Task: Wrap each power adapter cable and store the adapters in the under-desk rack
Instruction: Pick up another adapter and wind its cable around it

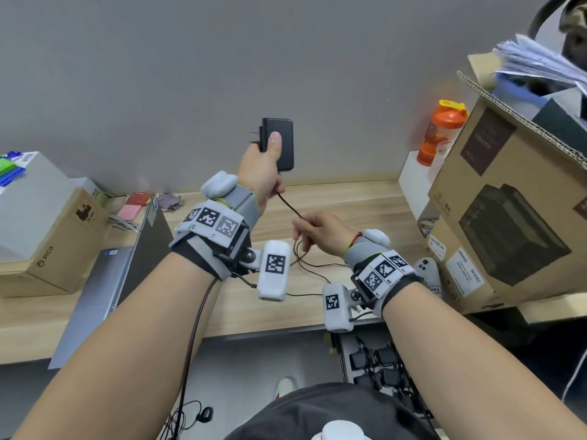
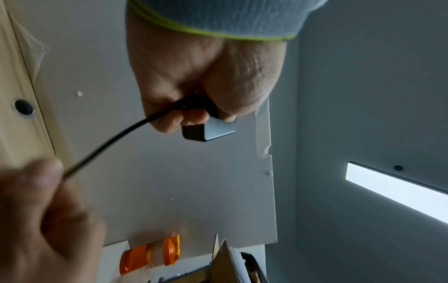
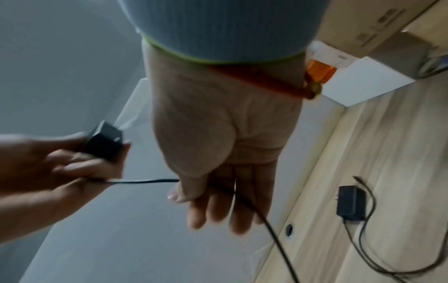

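My left hand (image 1: 263,166) holds a black power adapter (image 1: 279,144) upright above the wooden desk (image 1: 349,201), thumb on its face and prongs pointing left. Its thin black cable (image 1: 287,203) drops from the adapter's base to my right hand (image 1: 314,230), which pinches it between thumb and fingers. The slack cable loops on the desk below. The left wrist view shows the adapter (image 2: 208,130) in my left hand (image 2: 206,76). In the right wrist view the cable (image 3: 145,181) crosses my right hand (image 3: 225,153). A second adapter (image 3: 351,203) lies on the desk. The under-desk rack (image 1: 381,366) holds several adapters.
A half-open laptop (image 1: 104,290) stands at the left with a PICO box (image 1: 57,242) behind it. Large cardboard boxes (image 1: 508,217) crowd the right side, with an orange bottle (image 1: 441,134) and a white controller (image 1: 428,274) beside them. A grey wall backs the desk.
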The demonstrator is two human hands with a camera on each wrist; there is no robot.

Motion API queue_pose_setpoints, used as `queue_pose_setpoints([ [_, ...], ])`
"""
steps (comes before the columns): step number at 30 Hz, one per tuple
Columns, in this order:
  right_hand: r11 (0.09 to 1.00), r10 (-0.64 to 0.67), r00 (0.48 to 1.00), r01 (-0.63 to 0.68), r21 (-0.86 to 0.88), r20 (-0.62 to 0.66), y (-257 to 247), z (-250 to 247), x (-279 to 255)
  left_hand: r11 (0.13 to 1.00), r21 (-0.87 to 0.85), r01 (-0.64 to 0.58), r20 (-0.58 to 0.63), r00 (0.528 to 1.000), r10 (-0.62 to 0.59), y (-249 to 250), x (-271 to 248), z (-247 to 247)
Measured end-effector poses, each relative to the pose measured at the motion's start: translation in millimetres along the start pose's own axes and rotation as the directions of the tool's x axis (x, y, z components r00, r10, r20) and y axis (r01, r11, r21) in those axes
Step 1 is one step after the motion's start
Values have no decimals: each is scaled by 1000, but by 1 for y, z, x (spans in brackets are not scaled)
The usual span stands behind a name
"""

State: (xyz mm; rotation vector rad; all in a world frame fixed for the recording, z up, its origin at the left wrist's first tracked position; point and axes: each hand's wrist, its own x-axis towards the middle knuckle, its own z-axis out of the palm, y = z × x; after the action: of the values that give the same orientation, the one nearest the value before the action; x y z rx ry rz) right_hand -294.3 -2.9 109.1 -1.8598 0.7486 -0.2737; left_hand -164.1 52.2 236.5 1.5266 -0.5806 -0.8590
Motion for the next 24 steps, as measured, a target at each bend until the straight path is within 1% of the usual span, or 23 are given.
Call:
queue_pose_setpoints([
  [2, 993, 94, 990, -101, -59, -102, 20, -10, 1, 1000, -21, -1, -60, 998, 0, 4, 7, -13],
  [5, 954, 231, 955, -260, -151, -186, 49, -24, -10, 998, -70, -7, -164, 987, -5, 15, 18, -36],
  [6, 928, 301, 928, -338, -155, -221, 60, -27, -15, 997, -71, -14, -195, 981, 0, 19, 22, -42],
  [8, 872, 440, 857, -479, -98, -268, 82, -28, -21, 997, -71, -22, -231, 973, 5, 24, 27, -52],
  [9, 842, 498, 826, -533, -79, -265, 89, -26, -23, 997, -68, -23, -235, 972, 7, 25, 29, -55],
  [10, 807, 546, 799, -583, -100, -252, 91, -24, -24, 998, -60, -21, -231, 973, 7, 24, 30, -56],
  [13, 703, 615, 753, -658, -270, -235, 96, -24, -27, 1000, -17, -7, -215, 977, 4, 17, 33, -56],
  [15, 664, 664, 728, -680, -311, -173, 96, -28, -27, 1000, -6, -6, -230, 973, 4, 15, 33, -57],
  [16, 639, 693, 702, -703, -312, -164, 96, -31, -29, 1000, -11, -6, -248, 969, 3, 17, 35, -59],
  [17, 615, 707, 680, -726, -308, -194, 100, -33, -31, 1000, -15, -10, -272, 962, 5, 20, 37, -64],
  [19, 557, 699, 636, -771, -310, -328, 111, -36, -34, 999, -22, -39, -328, 944, 30, 28, 43, -75],
  [20, 542, 683, 628, -778, -318, -372, 115, -37, -36, 998, -29, -53, -347, 937, 40, 32, 46, -80],
  [21, 545, 675, 630, -776, -317, -383, 121, -36, -36, 998, -37, -59, -358, 933, 42, 35, 48, -84],
  [23, 563, 677, 665, -743, -360, -314, 122, -32, -36, 998, -29, -51, -350, 936, 37, 35, 48, -82],
  [24, 602, 659, 702, -708, -369, -272, 115, -29, -33, 999, -20, -46, -328, 944, 37, 33, 47, -77],
])
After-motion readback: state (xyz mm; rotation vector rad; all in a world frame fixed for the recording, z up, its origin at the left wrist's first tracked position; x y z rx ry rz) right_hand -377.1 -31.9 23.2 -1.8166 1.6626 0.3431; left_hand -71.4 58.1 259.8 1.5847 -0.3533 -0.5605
